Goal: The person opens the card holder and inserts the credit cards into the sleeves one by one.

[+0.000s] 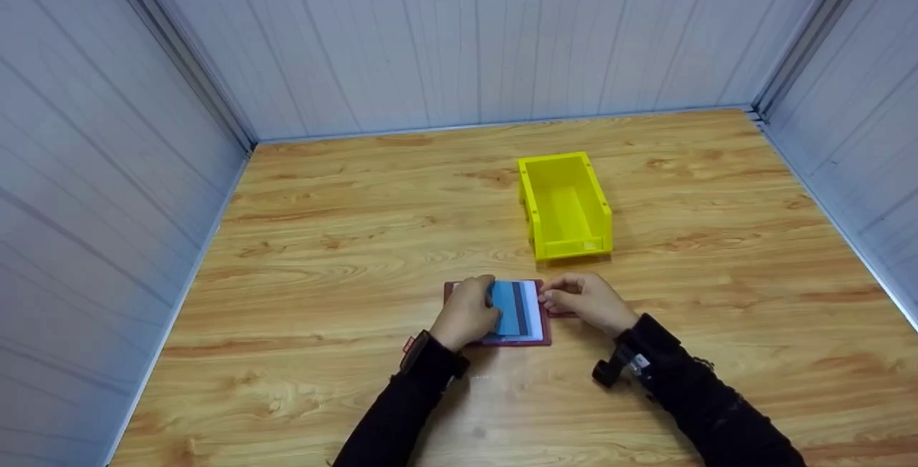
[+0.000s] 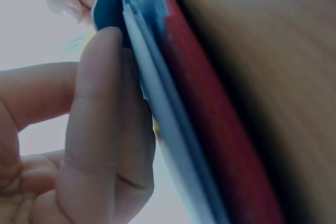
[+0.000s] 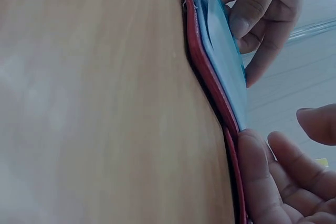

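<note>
A dark red card holder (image 1: 544,338) lies opened on the wooden table, with clear and white sleeves inside. My left hand (image 1: 466,313) pinches a blue card (image 1: 506,309) with a dark stripe, over the sleeves. In the right wrist view, the left thumb and fingers grip the card's (image 3: 235,38) edge, and the card tilts slightly off the sleeves. My right hand (image 1: 592,302) is at the holder's right side, its fingers (image 3: 254,166) resting on the right cover flap while the thumb stays apart. Much of that flap is hidden under the right hand.
Behind the holder stands a yellow open-fronted bin (image 1: 566,209), its low front facing me. White panel walls (image 1: 459,44) enclose the table (image 1: 344,237) at the back and both sides. Black sleeves and wrist-worn devices cover both forearms.
</note>
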Action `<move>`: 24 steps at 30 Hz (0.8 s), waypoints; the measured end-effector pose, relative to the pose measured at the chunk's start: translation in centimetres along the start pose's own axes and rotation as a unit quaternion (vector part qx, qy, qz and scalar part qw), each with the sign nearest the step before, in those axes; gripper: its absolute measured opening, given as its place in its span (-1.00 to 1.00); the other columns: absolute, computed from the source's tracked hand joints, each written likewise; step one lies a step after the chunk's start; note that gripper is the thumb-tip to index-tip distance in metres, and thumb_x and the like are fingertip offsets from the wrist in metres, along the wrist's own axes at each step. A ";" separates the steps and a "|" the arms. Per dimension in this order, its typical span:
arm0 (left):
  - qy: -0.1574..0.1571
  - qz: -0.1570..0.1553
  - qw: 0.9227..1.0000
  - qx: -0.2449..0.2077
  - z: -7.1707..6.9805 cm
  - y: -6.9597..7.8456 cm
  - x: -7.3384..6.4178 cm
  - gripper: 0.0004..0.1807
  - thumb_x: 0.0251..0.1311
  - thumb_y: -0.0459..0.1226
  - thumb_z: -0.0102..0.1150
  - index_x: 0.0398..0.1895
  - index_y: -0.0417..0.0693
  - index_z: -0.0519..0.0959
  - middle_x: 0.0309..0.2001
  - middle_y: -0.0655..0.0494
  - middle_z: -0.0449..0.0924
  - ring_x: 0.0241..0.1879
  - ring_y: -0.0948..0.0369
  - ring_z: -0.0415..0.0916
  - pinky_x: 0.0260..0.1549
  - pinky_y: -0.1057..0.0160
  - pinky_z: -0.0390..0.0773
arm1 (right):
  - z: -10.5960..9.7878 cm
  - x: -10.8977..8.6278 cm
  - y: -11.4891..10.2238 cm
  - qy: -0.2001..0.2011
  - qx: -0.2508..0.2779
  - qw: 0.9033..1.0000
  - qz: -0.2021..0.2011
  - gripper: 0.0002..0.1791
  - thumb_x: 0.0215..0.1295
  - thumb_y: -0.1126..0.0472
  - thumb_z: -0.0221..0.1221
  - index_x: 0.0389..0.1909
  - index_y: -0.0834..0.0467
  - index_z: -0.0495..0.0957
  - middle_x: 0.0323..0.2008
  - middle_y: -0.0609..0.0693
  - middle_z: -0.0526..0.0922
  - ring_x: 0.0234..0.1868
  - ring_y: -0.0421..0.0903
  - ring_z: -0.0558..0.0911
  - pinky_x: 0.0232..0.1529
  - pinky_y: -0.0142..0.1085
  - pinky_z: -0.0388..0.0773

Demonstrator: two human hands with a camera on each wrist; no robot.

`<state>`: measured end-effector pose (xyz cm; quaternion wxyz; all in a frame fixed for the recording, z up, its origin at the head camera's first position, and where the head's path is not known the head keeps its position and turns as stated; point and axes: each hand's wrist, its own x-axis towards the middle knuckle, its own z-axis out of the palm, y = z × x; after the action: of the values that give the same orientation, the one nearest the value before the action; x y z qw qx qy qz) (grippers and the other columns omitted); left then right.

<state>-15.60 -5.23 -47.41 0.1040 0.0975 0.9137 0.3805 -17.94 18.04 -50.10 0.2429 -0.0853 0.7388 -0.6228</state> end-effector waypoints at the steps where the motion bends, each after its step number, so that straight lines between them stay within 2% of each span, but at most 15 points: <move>1: -0.002 -0.001 1.000 0.001 0.1 0.1 0.1 -0.45 0.01 -0.52 0.10 0.18 -0.42 0.47 -0.57 0.19 0.23 -0.55 0.23 0.27 -0.59 0.34 0.21 | 0.0 0.0 0.0 0.000 -0.001 1.000 0.000 -0.58 0.38 0.20 0.16 0.07 0.48 0.50 -0.14 0.11 0.72 -0.19 -0.24 0.68 -0.08 -0.37 0.65; 4: -0.005 0.004 1.000 0.005 0.2 0.3 0.3 -0.66 0.01 -0.52 0.10 -0.07 -0.41 0.56 -0.58 0.19 0.18 -0.57 0.23 0.22 -0.61 0.33 0.17 | -0.1 0.0 -0.1 -0.002 -0.002 1.000 -0.001 -0.58 0.39 0.20 0.15 0.07 0.48 0.50 -0.13 0.13 0.72 -0.18 -0.24 0.67 -0.07 -0.37 0.65; 6: -0.008 0.007 1.000 0.009 0.3 0.4 0.4 -0.85 0.00 -0.53 0.09 -0.31 -0.33 0.54 -0.59 0.21 0.14 -0.59 0.24 0.18 -0.63 0.32 0.14 | 0.0 0.0 -0.1 -0.004 -0.004 1.000 -0.005 -0.58 0.39 0.20 0.15 0.06 0.49 0.49 -0.12 0.14 0.72 -0.18 -0.24 0.67 -0.07 -0.37 0.65; 8: -0.011 0.010 1.000 0.016 0.4 0.5 0.5 -0.93 0.00 -0.54 0.08 -0.44 -0.28 0.48 -0.60 0.21 0.11 -0.61 0.24 0.15 -0.63 0.32 0.12 | 0.0 0.0 0.0 -0.005 -0.005 1.000 -0.007 -0.58 0.39 0.21 0.15 0.06 0.50 0.49 -0.12 0.15 0.71 -0.18 -0.24 0.67 -0.07 -0.38 0.65; 16: -0.019 0.011 0.998 0.063 0.5 0.8 0.6 -0.84 0.04 -0.50 0.08 -0.55 -0.12 0.39 -0.54 0.16 0.19 -0.50 0.19 0.21 -0.52 0.30 0.20 | -0.1 0.1 0.0 -0.014 -0.014 1.000 -0.020 -0.56 0.38 0.22 0.15 0.07 0.52 0.47 -0.11 0.18 0.71 -0.18 -0.25 0.68 -0.08 -0.39 0.65; 20: -0.016 0.025 0.998 0.053 0.5 0.7 0.5 -0.81 0.03 -0.51 0.08 -0.56 -0.11 0.35 -0.56 0.18 0.13 -0.52 0.19 0.20 -0.52 0.30 0.20 | -0.1 0.1 0.0 -0.014 -0.010 1.000 -0.021 -0.56 0.38 0.21 0.16 0.07 0.52 0.47 -0.11 0.17 0.71 -0.17 -0.24 0.68 -0.07 -0.38 0.65; 24: -0.017 0.018 0.999 0.042 0.5 0.6 0.4 -0.94 0.03 -0.50 0.11 -0.46 -0.22 0.47 -0.57 0.18 0.14 -0.54 0.19 0.22 -0.55 0.29 0.21 | -0.1 0.1 0.1 -0.011 -0.012 1.000 -0.022 -0.56 0.38 0.21 0.16 0.06 0.52 0.48 -0.12 0.16 0.72 -0.18 -0.24 0.68 -0.08 -0.37 0.65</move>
<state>-15.80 -4.42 -47.38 0.1083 0.1248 0.9251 0.3420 -18.07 18.07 -50.23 0.2362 -0.1114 0.7414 -0.6181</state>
